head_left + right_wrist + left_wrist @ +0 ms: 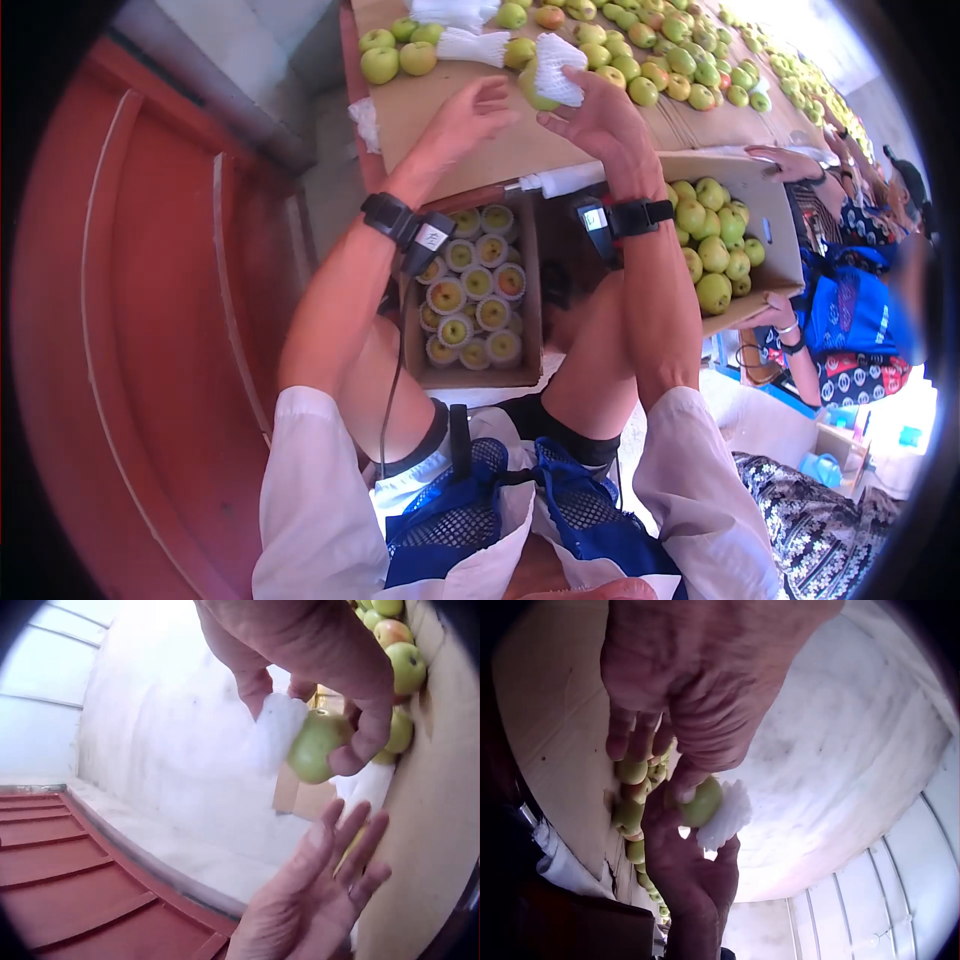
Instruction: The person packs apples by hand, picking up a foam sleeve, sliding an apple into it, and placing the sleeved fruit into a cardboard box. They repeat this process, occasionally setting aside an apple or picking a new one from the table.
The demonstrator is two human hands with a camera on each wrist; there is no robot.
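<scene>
My right hand grips a green apple between thumb and fingers, above the near part of the cardboard-covered table. A white foam net sleeve is in the same grip, bunched against the apple's side. Close to the apple, my left hand is raised with relaxed, spread fingers and nothing in it. In the right wrist view the left hand shows its palm, just below the apple. Behind the hands lie more foam net sleeves.
Below the table edge, a carton holds sleeved apples. At right, another person's hands hold a carton of bare apples. Many loose apples cover the table's far side. A red panelled surface stands at left.
</scene>
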